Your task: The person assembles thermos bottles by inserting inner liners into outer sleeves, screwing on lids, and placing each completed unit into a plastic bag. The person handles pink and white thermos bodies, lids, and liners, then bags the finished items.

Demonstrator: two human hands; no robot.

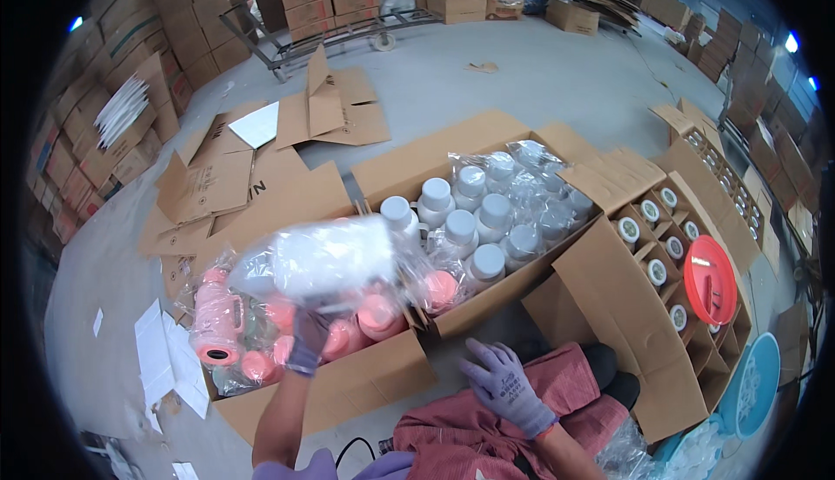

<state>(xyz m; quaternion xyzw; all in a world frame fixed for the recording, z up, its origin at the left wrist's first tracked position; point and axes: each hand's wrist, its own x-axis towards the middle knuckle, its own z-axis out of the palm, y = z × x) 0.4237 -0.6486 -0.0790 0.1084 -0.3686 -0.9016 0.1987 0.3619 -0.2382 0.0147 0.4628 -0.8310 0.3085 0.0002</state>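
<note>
Head view. Stacked brown boxes line a smooth grey floor. One open cardboard box holds rounded white jugs with grey lids, partly under clear film; the adjoining box holds glossy pink jugs. Above these, a blurred white bundle in crinkled clear plastic meets the gloved left hand; whether its fingers grip cannot be told. The gloved right hand has fingers spread. A red dish rests on a divided box.

The wrapped bottle is white, the jugs pink, the gloves lavender.
</note>
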